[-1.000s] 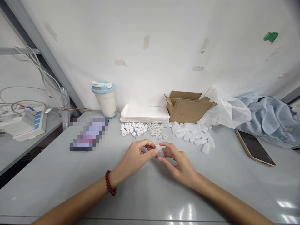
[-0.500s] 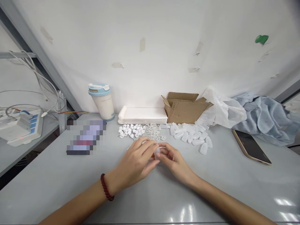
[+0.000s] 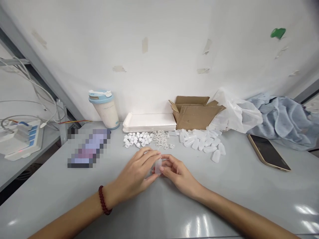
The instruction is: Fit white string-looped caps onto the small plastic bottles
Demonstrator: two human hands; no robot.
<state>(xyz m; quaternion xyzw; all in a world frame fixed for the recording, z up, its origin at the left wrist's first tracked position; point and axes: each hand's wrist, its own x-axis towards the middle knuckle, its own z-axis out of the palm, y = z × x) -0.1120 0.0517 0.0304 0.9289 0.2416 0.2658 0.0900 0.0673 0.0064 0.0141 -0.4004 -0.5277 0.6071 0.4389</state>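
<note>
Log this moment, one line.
left hand: curved around translucent part, grip unclear | right hand: holding it | beyond: white caps, pale loops, translucent pile

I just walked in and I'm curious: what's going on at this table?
A person is handling a small translucent piece at a grey table. The right hand pinches it between thumb and fingers; the left hand curves round its other side, though whether that grip is closed on it is hard to tell. Beyond them lie, from left to right, small white caps, pale loops and a heap of translucent pieces. An open cardboard box stands behind the heap.
</note>
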